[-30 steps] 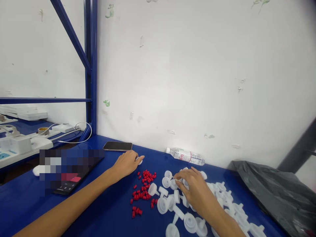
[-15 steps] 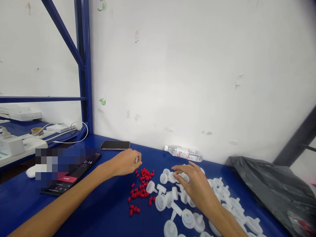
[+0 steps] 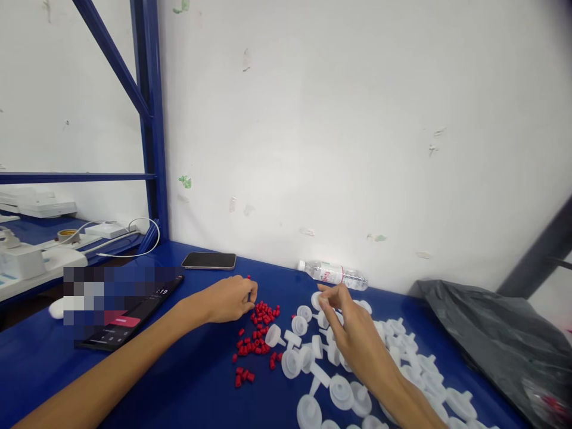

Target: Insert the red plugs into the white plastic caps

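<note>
A pile of small red plastic pieces (image 3: 258, 336) lies on the blue table (image 3: 192, 381). To its right, several white disc-shaped plastic parts with stems (image 3: 339, 390) are spread out. My left hand (image 3: 230, 300) rests at the upper left edge of the red pile. Its fingers are curled into a pinch, and what they hold is hidden. My right hand (image 3: 353, 333) is raised over the white parts. Its thumb and forefinger pinch one white part (image 3: 317, 299) just above the heap. One red piece (image 3: 248, 277) lies apart, beyond my left hand.
A dark phone (image 3: 209, 260) and a lying water bottle (image 3: 333, 274) sit by the white wall. A second screen device (image 3: 127, 316) lies to the left, a black plastic bag (image 3: 491, 339) to the right. A blue frame post (image 3: 149, 119) stands at the back left, with a power strip (image 3: 40, 259) beyond it.
My right hand has lifted off the white heap with one white part pinched in it. My left hand has drawn back slightly to the red pile's edge and closed its fingers.
</note>
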Demonstrator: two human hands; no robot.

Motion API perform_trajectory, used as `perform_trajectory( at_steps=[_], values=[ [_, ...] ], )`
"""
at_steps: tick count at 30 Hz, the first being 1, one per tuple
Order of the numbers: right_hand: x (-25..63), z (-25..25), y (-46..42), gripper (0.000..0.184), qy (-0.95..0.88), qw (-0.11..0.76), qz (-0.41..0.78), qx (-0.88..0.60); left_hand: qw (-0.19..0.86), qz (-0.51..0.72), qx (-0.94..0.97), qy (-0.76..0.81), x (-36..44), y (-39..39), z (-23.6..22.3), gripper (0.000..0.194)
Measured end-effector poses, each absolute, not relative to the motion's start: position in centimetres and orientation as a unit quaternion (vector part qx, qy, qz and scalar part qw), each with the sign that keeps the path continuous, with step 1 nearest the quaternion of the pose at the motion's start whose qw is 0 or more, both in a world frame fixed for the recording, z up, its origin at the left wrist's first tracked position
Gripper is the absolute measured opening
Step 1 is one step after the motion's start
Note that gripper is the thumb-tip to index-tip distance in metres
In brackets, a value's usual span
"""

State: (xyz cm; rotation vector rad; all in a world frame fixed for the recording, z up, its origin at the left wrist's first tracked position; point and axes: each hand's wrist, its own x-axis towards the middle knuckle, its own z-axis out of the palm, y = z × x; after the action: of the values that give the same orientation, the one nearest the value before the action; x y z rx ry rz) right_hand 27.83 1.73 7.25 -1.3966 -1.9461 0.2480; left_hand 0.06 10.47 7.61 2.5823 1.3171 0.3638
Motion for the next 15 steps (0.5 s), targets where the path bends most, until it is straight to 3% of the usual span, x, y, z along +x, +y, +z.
perform_trajectory(
  at_steps=[6,15],
  values=[
    [27.6,7.3,1.4,0.027,-0.767,0.313,0.052,-0.558,0.073,0.205,0.886,0.409,1.7,9.1,8.6,0.020],
    [27.2,7.3,0.9,0.039,-0.814,0.290,-0.026,-0.502,0.018,0.312,0.922,0.231,4.3,6.1,7.1,0.024]
  ],
)
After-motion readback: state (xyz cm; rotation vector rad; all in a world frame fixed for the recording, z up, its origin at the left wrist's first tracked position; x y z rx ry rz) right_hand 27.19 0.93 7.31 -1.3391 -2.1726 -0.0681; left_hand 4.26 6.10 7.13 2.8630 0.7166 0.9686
